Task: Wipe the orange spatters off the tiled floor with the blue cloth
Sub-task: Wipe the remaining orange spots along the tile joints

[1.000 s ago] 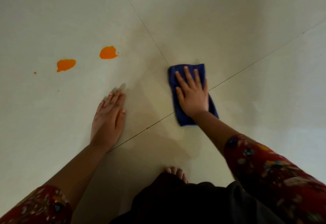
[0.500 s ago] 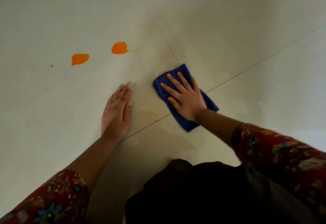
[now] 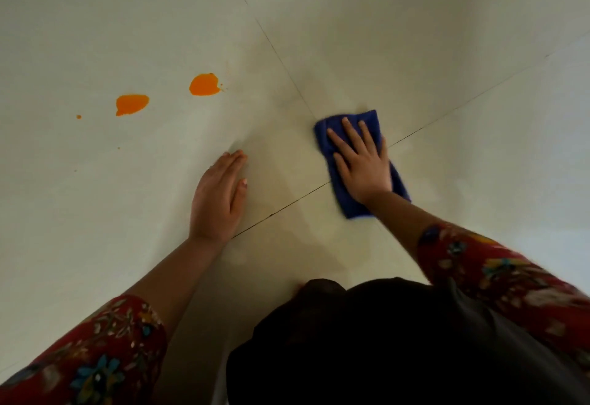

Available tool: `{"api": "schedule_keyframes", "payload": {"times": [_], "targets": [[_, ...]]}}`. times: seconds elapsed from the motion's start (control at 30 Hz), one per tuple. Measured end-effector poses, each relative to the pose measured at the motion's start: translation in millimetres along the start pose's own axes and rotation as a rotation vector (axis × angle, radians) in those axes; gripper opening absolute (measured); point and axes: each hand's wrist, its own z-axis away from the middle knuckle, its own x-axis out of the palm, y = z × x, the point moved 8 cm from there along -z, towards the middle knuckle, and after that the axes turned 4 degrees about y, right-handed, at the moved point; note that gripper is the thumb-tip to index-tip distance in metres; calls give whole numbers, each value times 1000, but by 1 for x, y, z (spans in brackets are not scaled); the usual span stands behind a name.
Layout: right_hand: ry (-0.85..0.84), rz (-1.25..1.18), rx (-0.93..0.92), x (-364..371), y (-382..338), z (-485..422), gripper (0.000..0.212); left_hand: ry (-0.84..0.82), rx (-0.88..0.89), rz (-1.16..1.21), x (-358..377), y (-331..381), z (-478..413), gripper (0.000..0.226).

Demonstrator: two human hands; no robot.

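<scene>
Direction check: pressing the blue cloth point(image 3: 372, 119) flat onto the tiled floor point(image 3: 95, 213) with the right hand point(image 3: 362, 166), fingers straight and spread, at the crossing of the grout lines point(image 3: 287, 206). Leaning on the left hand point(image 3: 218, 200), palm down, fingers together, holding nothing, left of the cloth. Spotting the work far and left: one orange spatter point(image 3: 204, 84) beyond the left hand, a second orange spatter point(image 3: 131, 104) further left, an orange speck point(image 3: 78, 116) left again, all well apart from the cloth. Noting the cloth's long axis running near-to-far, far end tipped slightly left. Judging the coming sweep as leftward and away, past the far side of the left hand; marking that hand as nearer the orange, yet carrying no cloth.
</scene>
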Motion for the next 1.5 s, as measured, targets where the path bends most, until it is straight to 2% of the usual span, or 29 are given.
{"api": "schedule_keyframes", "payload": {"times": [0.03,0.07,0.1,0.2,0.23,0.27,0.37,0.43,0.5,0.53,0.57,0.6,0.7,0.73,0.77,0.9,0.93,1.0,1.07,1.1,1.23,1.27,1.33,1.43,1.5], "targets": [[8,-21,68,1,-17,-3,53,10,-11,10,1,1,-1,47],[6,-42,54,5,-38,0,53,13,-9,18,4,3,-3,47],[-5,-48,-60,12,-66,11,53,11,-1,22,6,4,-4,47],[-91,-35,-588,22,-107,89,48,-11,70,5,13,15,-16,45],[-118,-31,-670,23,-97,111,47,-18,87,0,15,19,-20,45],[-128,-36,-678,23,-77,124,47,-21,100,2,16,23,-23,44],[-65,2,-406,16,19,122,49,-37,171,21,26,40,-29,43],[-29,-5,-47,5,81,103,51,-73,226,30,40,51,-28,44],[32,-17,289,-2,99,87,53,-109,251,42,55,62,-27,44],[47,-26,371,-2,87,84,55,-120,255,46,61,67,-27,45],[46,-34,371,2,66,84,55,-128,263,45,66,72,-27,45],[21,-44,276,8,37,90,54,-134,276,41,68,76,-27,45],[-89,-50,-149,20,-22,142,51,-170,349,25,76,85,-30,45],[-80,-66,-174,20,-14,156,50,-187,368,17,79,85,-31,45],[-55,-82,-117,18,3,164,50,-199,376,5,81,82,-31,45],[4,-87,583,9,110,153,55,-245,311,-95,91,67,-22,53],[16,-95,716,5,126,141,56,-251,306,-126,93,66,-18,54],[45,-119,864,-3,142,102,56,-255,291,-161,95,65,-16,55],[44,-146,859,-6,136,56,56,-254,274,-164,94,65,-17,55],[37,-149,792,-4,123,37,56,-247,269,-156,93,66,-17,55],[52,-85,293,6,28,21,56,-219,223,-102,87,62,-20,53],[33,-90,244,7,21,28,56,-211,199,-97,85,62,-20,53],[21,-118,275,9,27,18,55,-165,125,-105,77,53,-25,53],[41,-88,423,5,39,-33,55,-93,21,-118,63,36,-27,53],[30,-114,418,5,23,-72,56,-57,-2,-133,53,25,-28,53]]}}
